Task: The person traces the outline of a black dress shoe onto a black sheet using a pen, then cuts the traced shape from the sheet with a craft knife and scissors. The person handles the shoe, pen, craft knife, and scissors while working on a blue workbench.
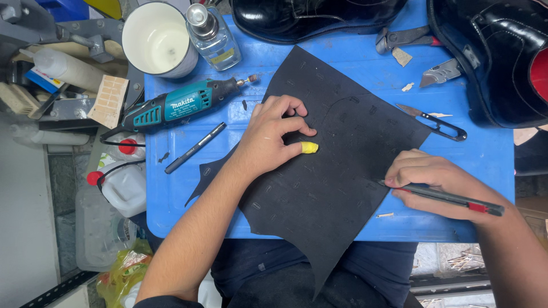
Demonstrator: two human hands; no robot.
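— While the left hand [278, 126] presses flat with fingers curled on the black sheet [331, 171], how would it handle?

— Thin, floppy and light, I'd judge; pin it near the cut. It's matte black and irregular, overhanging the blue board's [171, 205] near edge.

— And the right hand [425, 179]?

— Closed around a slim knife [442, 197] at the sheet's right edge; a rotary tool [182, 104] lies left of the sheet.

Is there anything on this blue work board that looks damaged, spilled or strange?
Nothing looks spilled or broken. Small offcuts lie scattered near the utility knife, and the dark sheet hangs over the board's near edge. The left hand has a yellow fingertip cover.
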